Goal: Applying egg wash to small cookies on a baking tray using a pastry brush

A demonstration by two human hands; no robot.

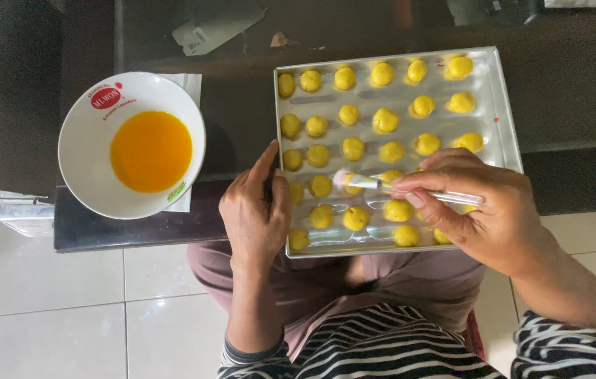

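Observation:
A shiny metal baking tray (503, 119) lies on a dark glass table and holds several small round yellow dough balls (385, 121) in rows. My right hand (484, 210) grips a small pastry brush (371, 182) with a clear handle, its bristles touching a dough ball in the lower middle of the tray. My left hand (256, 210) rests on the tray's left edge, thumb and fingers pinching the rim. A white bowl (83, 151) of orange-yellow egg wash (150, 151) stands to the left of the tray, apart from both hands.
The bowl sits on a white paper napkin (189, 84). A crumpled wrapper (217, 28) lies at the table's far side. Below the table edge are my lap in mauve cloth (410, 281), striped sleeves and a white tiled floor (66, 316).

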